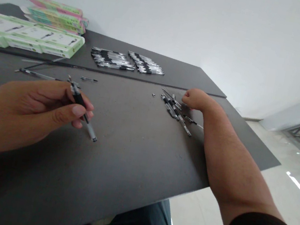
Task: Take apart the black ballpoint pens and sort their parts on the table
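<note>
My left hand (33, 114) is closed around a pen (90, 130) with a black grip and a clear barrel. The pen slants, its writing tip up and its barrel end down to the right. Across the table, my right hand (196, 99) is curled at the far side of a loose heap of pens and pen parts (178, 114). Its fingertips are mostly hidden, so whatever they hold cannot be made out. A small ring-like piece (153, 95) lies just left of the heap. Beyond my left hand are a pen cap (88, 79) and a long pen piece (37, 74).
Two rows of pens, a left batch (112, 59) and a right batch (146, 64), lie at the back of the dark table (117, 168). Green-and-white boxes (59, 44) and stacked colourful packets (56, 16) stand back left, before a white wall. The table edge runs along the right.
</note>
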